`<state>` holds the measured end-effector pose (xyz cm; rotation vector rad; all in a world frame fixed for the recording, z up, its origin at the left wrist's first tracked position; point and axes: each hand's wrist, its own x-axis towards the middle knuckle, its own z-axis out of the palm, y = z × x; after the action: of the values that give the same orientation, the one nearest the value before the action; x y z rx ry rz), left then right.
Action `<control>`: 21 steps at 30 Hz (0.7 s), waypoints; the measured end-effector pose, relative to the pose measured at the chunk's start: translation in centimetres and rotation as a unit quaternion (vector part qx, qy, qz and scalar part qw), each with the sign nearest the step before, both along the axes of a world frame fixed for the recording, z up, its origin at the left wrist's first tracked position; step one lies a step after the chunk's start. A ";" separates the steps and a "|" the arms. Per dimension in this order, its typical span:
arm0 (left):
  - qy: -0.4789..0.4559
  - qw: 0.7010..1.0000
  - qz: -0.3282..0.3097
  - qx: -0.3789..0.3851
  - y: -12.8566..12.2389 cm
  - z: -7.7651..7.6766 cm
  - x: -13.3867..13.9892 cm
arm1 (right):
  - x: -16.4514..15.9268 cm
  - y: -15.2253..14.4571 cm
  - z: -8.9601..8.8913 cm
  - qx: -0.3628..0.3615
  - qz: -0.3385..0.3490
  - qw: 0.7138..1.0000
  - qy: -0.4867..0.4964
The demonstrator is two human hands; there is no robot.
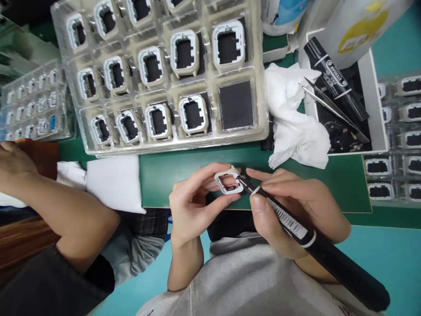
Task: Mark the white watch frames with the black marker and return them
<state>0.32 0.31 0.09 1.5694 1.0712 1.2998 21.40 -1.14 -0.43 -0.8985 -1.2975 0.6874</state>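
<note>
Between the thumb and fingers of my left hand (pixel 194 202) sits a small square frame (pixel 218 179), white on its face with a beige body and an open middle. My right hand (pixel 289 206) grips a black marker pen (pixel 292 221) that bears a white barcode label. The pen's tip touches, or nearly touches, the frame's right edge; I cannot tell which. Beyond my hands lies a clear plastic tray (pixel 164 147) with several like frames standing in its compartments. One compartment (pixel 237 105) at its near right corner shows only a black pad.
A crumpled white cloth (pixel 292 118) lies right of the tray. Beside it, a white box (pixel 378 101) holds tweezers (pixel 332 112), another marker (pixel 335 79) and a bottle (pixel 358 30). A folded white cloth (pixel 113 182) and a co-worker's arm (pixel 72 215) are at left.
</note>
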 end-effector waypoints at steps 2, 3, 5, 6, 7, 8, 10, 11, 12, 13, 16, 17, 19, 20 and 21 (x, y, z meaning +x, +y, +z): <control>-0.007 1.000 0.000 -0.007 0.0 -0.1 0.0 | -0.5 -0.1 -0.1 0.005 -0.022 1.000 -0.007; -0.011 1.000 0.001 -0.010 0.0 -0.1 -0.1 | -0.7 -0.1 -0.1 0.007 -0.027 1.000 -0.010; -0.012 1.000 0.002 -0.014 0.0 -0.2 -0.2 | -1.2 0.0 -0.2 0.018 -0.037 0.999 -0.013; -0.011 1.000 0.000 -0.014 0.0 -0.2 -0.2 | -1.5 0.0 -0.3 0.027 -0.043 0.999 -0.010; -0.012 1.000 -0.003 -0.012 0.0 -0.3 -0.2 | -1.9 0.1 -0.4 0.037 -0.056 0.998 -0.003; -0.015 1.000 -0.007 -0.007 0.0 -0.3 -0.2 | -2.2 0.1 -0.4 0.044 -0.072 0.996 0.006; -0.022 1.000 -0.010 0.004 0.0 -0.3 0.0 | -2.9 0.2 -0.5 0.045 -0.102 0.994 0.018; -0.022 1.000 -0.006 0.012 -0.1 -0.3 0.1 | -3.1 0.3 -0.4 0.044 -0.109 0.993 0.015; -0.019 1.000 0.001 0.017 -0.1 -0.3 0.3 | -3.2 0.4 -0.4 0.044 -0.108 0.993 0.007; -0.011 1.000 0.010 0.021 -0.2 -0.3 0.4 | -3.1 0.4 -0.3 0.045 -0.099 0.994 -0.005; 0.024 0.999 0.037 0.028 -0.4 -0.4 0.8 | -2.1 0.7 0.2 0.061 -0.062 0.996 -0.034; 0.037 0.998 0.043 0.030 -0.5 -0.4 0.8 | -1.6 0.9 0.4 0.061 -0.048 0.996 -0.044; 0.063 0.996 0.052 0.031 -0.6 -0.4 0.9 | -0.6 1.1 1.0 0.051 -0.013 0.996 -0.073; 0.072 0.995 0.055 0.029 -0.6 -0.4 0.9 | -0.2 1.3 1.2 0.045 0.005 0.995 -0.087; 0.077 0.995 0.056 0.026 -0.6 -0.4 0.8 | 0.1 1.4 1.5 0.041 0.015 0.994 -0.096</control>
<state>1.15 -0.33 -0.34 1.6921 1.2462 1.3064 21.54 0.30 1.08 -0.8956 -1.5011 0.5768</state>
